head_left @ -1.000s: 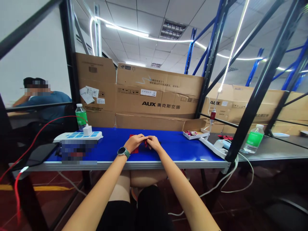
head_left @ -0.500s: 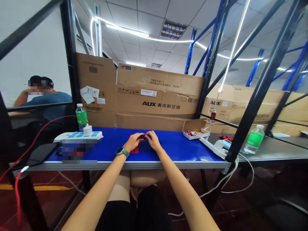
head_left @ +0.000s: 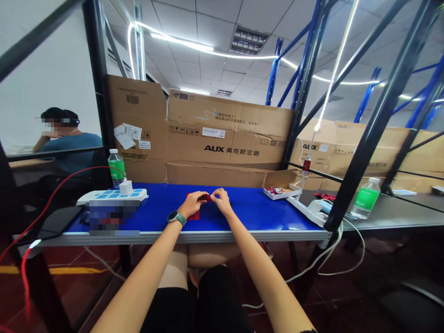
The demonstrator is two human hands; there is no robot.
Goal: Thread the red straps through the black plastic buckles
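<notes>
Over the middle of the blue tabletop [head_left: 159, 217], my left hand [head_left: 193, 204] pinches a small red and black piece [head_left: 207, 197] between thumb and fingers. My right hand [head_left: 221, 201] meets it from the other side, its fingertips closed on the piece's right end. The piece is too small to tell its kind. Partly hidden beneath my left hand lies a flat red item [head_left: 195, 216] on the table. A watch with a green strap [head_left: 176, 217] is on my left wrist.
A white power strip [head_left: 114, 196] and a green-labelled bottle [head_left: 117, 167] stand at the left. At the right back sits an open white box [head_left: 277, 192] of small items, beside another power strip [head_left: 307, 212]. Cardboard [head_left: 222, 138] walls the back. A person [head_left: 71, 138] sits beyond the left post.
Both hands stay nearly in place. More of the red piece shows between the fingertips now. The person at the left has lowered an arm slightly.
</notes>
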